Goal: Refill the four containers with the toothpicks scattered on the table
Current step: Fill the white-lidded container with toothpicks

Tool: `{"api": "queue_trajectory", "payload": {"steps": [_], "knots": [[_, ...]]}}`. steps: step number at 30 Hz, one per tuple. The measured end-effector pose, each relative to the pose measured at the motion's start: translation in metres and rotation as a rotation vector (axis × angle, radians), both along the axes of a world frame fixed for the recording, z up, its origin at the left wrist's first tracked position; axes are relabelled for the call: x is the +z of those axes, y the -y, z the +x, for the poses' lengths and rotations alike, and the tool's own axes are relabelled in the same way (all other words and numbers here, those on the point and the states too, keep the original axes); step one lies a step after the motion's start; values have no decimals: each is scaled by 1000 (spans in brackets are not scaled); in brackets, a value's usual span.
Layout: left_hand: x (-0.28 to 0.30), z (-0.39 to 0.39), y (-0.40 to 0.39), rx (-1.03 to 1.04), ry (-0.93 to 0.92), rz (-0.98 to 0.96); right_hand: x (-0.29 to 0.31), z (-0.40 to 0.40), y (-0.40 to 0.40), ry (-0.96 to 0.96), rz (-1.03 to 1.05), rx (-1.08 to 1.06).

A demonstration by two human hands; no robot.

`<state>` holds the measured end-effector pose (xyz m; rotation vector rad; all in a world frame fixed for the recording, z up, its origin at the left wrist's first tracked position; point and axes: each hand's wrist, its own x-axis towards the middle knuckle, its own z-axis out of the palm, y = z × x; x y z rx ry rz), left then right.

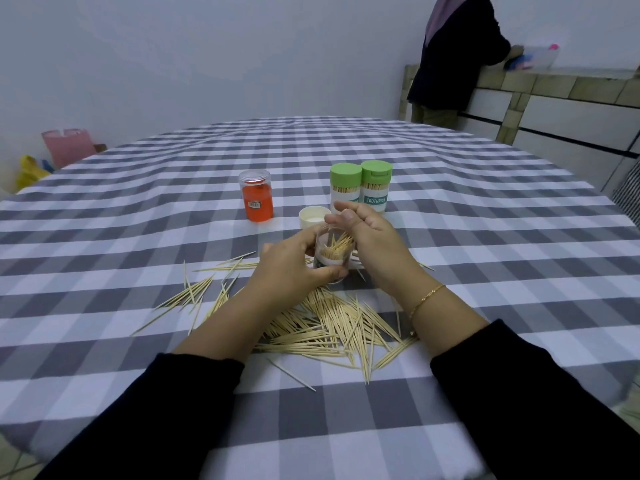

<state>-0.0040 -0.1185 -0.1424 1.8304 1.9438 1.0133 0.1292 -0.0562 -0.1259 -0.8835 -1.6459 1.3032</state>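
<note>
While holding the clear container [331, 258] tilted toward the right, best to keep that lean so the sticks slide down one wall and stack parallel instead of crossing. Left hand [294, 268] wrapped round its lower half, thumb across the front near the base, lifted just above the pile. Right hand [367, 233] over the open mouth, fingers loosely curled, looks like feeding or tapping in a bunch; can't tell for sure whether anything is actually pinched in there right now. Already a decent clump inside, tips sticking up at an angle.

Tips for doing this bit well, just my take:
- grab small bundles, line up the ends first, then drop in
- give a little shake between bundles so everything settles
- don't jam, snaps easily

Plenty left: big heap of toothpicks [332, 327] on the checked tablecloth [138, 237] right under the wrists, plus strays fanning out left.

White lid [313, 218] lying upside down just behind the hands, presumably for this one.

Labels: right green-lidded container [375, 185] reads "TOOTHPICK" on a teal band; left green-lidded container [344, 187] partly blocked by fingers, text not readable. Both look full and capped. Orange container [256, 195] with clear cap has a small barcode sticker, too tiny to read.
</note>
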Motion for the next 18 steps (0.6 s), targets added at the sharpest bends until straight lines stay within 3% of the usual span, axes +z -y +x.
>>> {"api": "queue_trajectory", "payload": {"steps": [3,5,12,14,16,18], "knots": [[-1,-1,0,8,0,-7,3,3,-5,48,-31,-15],[-1,-1,0,14,-1,-9,6,10,-11,183,26,-73],[-5,-7,-3,32,26,-27,6,35,-29,1053,121,-157],[-5,-5,-2,34,18,-9,1,36,-32,1227,149,-157],[-4,-4,-2,31,25,2,0,36,-32,1276,165,-149],[-5,-5,-2,30,36,5,4,36,-29,1181,127,-134]]}}
